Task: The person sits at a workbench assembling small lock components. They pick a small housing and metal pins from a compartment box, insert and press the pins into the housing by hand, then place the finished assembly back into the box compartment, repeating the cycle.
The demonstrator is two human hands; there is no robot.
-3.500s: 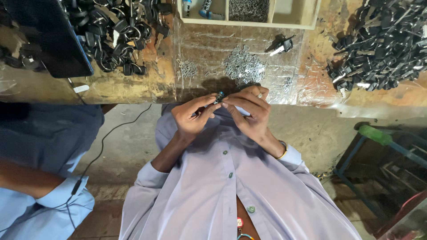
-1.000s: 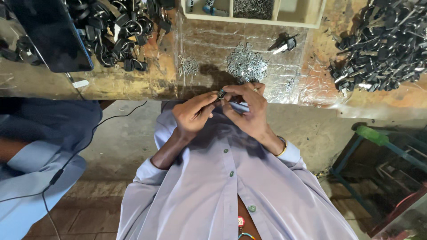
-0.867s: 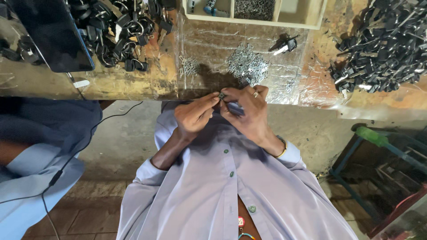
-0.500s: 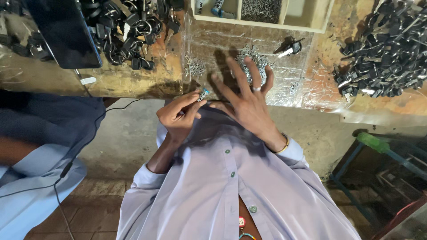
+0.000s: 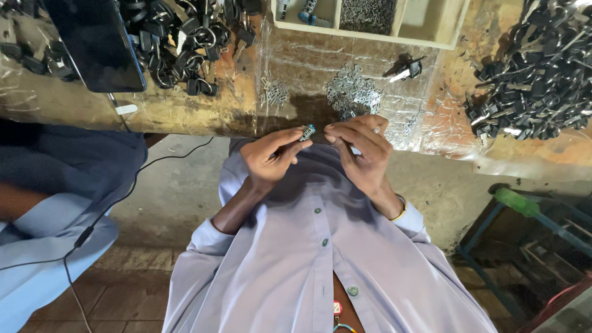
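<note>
head view, steep downward, close; workbench (image 5: 185, 111) ahead

Left hand (image 5: 271, 157), right hand (image 5: 361, 154) pinch small black part (image 5: 308, 132) over workbench (image 5: 197, 111).

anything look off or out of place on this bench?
Nothing looks damaged. One black part lies alone on the plastic-covered bench, apart from the heaps of black parts at left and right. Small metal pieces lie loose beyond the left hand and right hand.
</note>
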